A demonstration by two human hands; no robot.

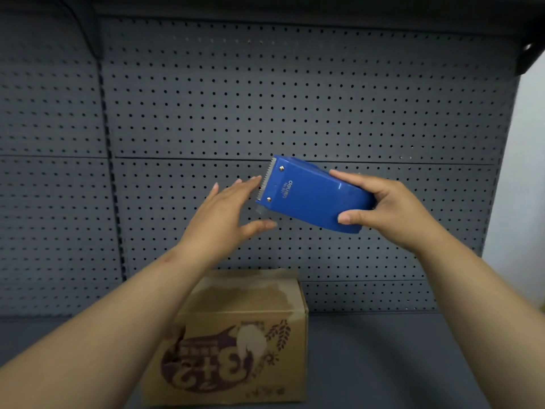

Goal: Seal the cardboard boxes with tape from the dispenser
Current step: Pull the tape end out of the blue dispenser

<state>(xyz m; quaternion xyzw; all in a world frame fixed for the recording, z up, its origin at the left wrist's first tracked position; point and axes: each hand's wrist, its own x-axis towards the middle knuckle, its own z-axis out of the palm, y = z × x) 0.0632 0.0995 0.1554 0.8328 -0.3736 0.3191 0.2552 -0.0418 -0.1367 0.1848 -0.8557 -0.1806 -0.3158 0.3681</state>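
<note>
Low in the frame, nearest the camera, a box (236, 338) sits on a grey shelf (413, 364), its flaps closed flat on top. Its near face carries a dark purple print with large numerals and wheat ears, seen upside down. A pale scuffed patch marks the top near the right edge.

Two bare forearms rise from the lower corners toward mid-frame, above and beyond the box. The right hand (389, 211), right of centre, grips the rear end of a blue dispenser (309, 196), thumb on its lower edge and fingers wrapped over its upper edge. The dispenser is held in the air, tilted, its toothed metal blade (265, 184) pointing to the upper left. A short greyish tab of tape (264, 210) shows just below the blade.

The left hand (227, 214), just left of the blade, is open with fingers spread and holds nothing; its fingertips are right by the teeth, thumb under the tab. Whether it touches either cannot be told.

Behind everything stands a grey pegboard (265, 98), filling the upper frame.
</note>
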